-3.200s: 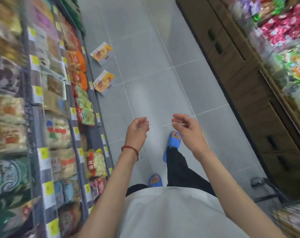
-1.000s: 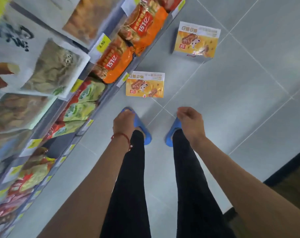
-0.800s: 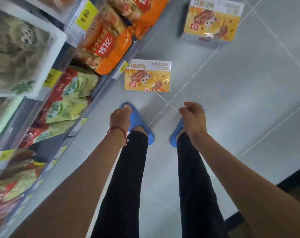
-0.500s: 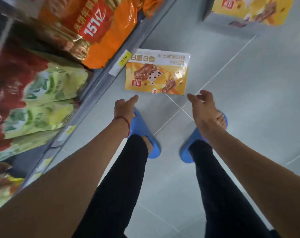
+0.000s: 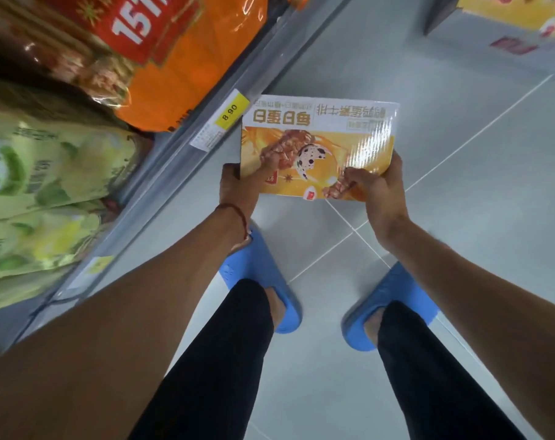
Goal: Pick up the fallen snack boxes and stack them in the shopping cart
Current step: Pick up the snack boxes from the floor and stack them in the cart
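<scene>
Flat snack box (image 5: 317,144) in the middle of the frame, just over the floor (image 5: 460,201). Left hand (image 5: 238,185) and right hand (image 5: 376,188) fingers clamped on its near corners. Looks light, stiff, shiny — maybe slippery — best held by both edges.

We see a snack box (image 5: 317,147) with a white band of brown lettering above an orange-yellow field, printed with brown bars and a white egg speckled black. Our slides (image 5: 260,281) are bright blue, our trousers (image 5: 212,360) black, and a red cord (image 5: 234,214) circles the left wrist. The floor (image 5: 460,185) is pale grey tile with white seams. A shelf bag (image 5: 180,58) is orange with a red panel and white numerals; the price tag (image 5: 231,112) is yellow.
</scene>
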The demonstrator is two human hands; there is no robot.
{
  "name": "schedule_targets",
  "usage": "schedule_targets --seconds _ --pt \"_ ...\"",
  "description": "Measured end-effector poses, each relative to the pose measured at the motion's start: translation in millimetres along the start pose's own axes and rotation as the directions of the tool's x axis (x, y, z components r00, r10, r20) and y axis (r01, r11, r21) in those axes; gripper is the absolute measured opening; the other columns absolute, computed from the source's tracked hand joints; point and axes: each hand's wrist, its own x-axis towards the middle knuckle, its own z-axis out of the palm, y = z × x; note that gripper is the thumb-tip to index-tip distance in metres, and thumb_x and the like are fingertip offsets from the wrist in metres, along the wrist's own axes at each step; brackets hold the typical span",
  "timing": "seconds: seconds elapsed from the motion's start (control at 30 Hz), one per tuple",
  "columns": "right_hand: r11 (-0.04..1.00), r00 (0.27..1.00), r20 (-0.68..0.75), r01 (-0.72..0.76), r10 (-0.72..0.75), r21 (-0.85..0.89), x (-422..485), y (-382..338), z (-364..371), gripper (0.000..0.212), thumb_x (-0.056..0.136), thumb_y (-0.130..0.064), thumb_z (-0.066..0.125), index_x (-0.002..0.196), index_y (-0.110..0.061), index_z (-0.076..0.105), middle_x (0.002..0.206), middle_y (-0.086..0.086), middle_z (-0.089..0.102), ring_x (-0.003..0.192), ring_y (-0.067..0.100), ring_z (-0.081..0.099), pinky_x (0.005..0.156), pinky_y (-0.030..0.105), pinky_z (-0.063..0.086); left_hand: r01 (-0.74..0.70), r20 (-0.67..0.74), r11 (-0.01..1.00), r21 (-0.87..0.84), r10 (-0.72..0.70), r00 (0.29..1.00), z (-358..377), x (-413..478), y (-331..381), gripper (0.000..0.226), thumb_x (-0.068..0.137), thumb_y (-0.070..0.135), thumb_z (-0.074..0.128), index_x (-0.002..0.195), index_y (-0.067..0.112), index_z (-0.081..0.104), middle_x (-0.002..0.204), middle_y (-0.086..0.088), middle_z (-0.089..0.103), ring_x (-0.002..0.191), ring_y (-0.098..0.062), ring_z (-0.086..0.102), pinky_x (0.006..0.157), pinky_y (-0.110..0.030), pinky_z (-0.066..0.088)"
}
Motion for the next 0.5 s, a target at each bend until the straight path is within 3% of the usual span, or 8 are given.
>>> schedule_targets --seconds 0.1,0.2,0.37,0.43,0.5 --pt "1.000 1.000 -0.013 -0.023 0.023 -0.014 -15.8 -4.1 -11.7 0.054 0.086 -0.009 0.071 0.135 -0.008 0.049 0.120 0.006 0.068 0.094 0.013 0.074 0.072 0.029 0.062 0.021 0.001 0.997 -0.070 -0.021 1.000 1.0 -21.1 1.8 0.049 0.079 0.039 0.082 0.103 0.014 0.047 0.085 0.005 0.061 0.075 -0.008 0.058 0.067 -0.020 0.045" --pt "0.993 0.993 -0.027 -0.113 0.113 -0.020 -51.2 -17.6 -26.0 0.051 0.083 -0.028 0.078 0.128 -0.014 0.059 0.117 0.003 0.075 0.100 0.018 0.075 0.083 0.033 0.060 0.049 0.013 0.990 -0.134 -0.047 0.999 -1.6 -49.0 7.9 0.058 0.066 0.046 0.088 0.092 0.020 0.043 0.089 0.000 0.064 0.080 -0.017 0.061 0.081 -0.034 0.052" --pt "0.970 0.968 -0.090 -0.239 0.235 -0.034 -124.5 -32.8 -53.2 0.044 0.088 -0.054 0.072 0.121 -0.026 0.061 0.098 -0.013 0.060 0.088 -0.001 0.055 0.094 0.032 0.048 0.075 0.001 0.997 -0.031 -0.075 0.997 -20.8 -114.0 30.2 0.065 0.052 0.061 0.086 0.092 0.032 0.043 0.111 -0.007 0.065 0.094 -0.025 0.068 0.084 -0.047 0.058" --pt "0.960 0.952 -0.177 -0.268 0.251 -0.079 -152.3 -38.0 -60.2 0.068 0.062 -0.084 0.073 0.109 -0.035 0.069 0.108 -0.005 0.064 0.106 0.015 0.061 0.106 0.046 0.047 0.068 0.029 0.994 0.084 -0.071 0.997 -31.3 -151.2 41.7 0.066 0.060 0.063 0.080 0.111 0.034 0.050 0.122 -0.008 0.058 0.093 -0.022 0.064 0.077 -0.040 0.057" --pt "0.967 0.958 -0.198 -0.231 0.208 -0.103 -151.5 1.2 -83.6 0.088 0.033 -0.099 0.069 0.104 -0.048 0.067 0.125 0.001 0.063 0.127 0.028 0.056 0.111 0.056 0.042 0.016 0.064 0.981 0.195 -0.029 0.998 -42.5 -186.1 51.3 0.061 0.073 0.060 0.071 0.124 0.030 0.057 0.122 -0.006 0.056 0.094 -0.018 0.060 0.074 -0.031 0.049"
